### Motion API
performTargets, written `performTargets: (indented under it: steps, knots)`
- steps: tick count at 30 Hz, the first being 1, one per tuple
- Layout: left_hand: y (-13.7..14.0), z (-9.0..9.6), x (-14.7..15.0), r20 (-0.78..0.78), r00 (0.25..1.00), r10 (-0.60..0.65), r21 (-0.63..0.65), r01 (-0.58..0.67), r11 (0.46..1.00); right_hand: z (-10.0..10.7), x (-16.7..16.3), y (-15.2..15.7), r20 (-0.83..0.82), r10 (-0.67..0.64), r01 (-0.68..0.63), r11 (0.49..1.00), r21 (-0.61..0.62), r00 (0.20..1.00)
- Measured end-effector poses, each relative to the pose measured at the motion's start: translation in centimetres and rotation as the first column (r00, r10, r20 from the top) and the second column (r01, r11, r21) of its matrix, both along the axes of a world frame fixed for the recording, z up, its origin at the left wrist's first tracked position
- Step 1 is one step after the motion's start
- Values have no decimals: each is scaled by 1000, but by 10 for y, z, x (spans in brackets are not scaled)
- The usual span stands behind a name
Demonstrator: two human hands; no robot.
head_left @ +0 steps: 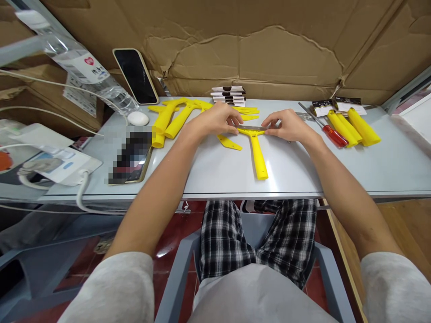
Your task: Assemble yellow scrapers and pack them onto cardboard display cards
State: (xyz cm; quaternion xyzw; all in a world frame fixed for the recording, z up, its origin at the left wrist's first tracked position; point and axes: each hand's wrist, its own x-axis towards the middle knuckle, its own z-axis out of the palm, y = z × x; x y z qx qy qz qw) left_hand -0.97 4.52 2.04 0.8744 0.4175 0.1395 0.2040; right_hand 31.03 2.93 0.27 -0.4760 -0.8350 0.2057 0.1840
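Scraper (257, 150) over the pale, glossy tabletop (289, 175), blade end up at twelve, long axis slanting down to half past five! Left hand (222, 119) pinches the metal blade (251, 127) at nine, right hand (288, 125) at three; cardboard (256, 54) behind at twelve, red floor (168, 244) below six.

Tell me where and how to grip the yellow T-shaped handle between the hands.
Take the yellow T-shaped handle by the middle of its stem, probably best from the near side, closing across it: the rounded stem points toward the camera, while the left hand and right hand occupy the crossbar's ends, at a thin metal strip.
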Motion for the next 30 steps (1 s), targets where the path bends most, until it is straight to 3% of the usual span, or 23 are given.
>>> performTargets:
  steps: [30]
  knots:
    - [-1,-5,5,-75,997,-3,85,9,996,-2,-3,-3,20,62,-63,998,26,998]
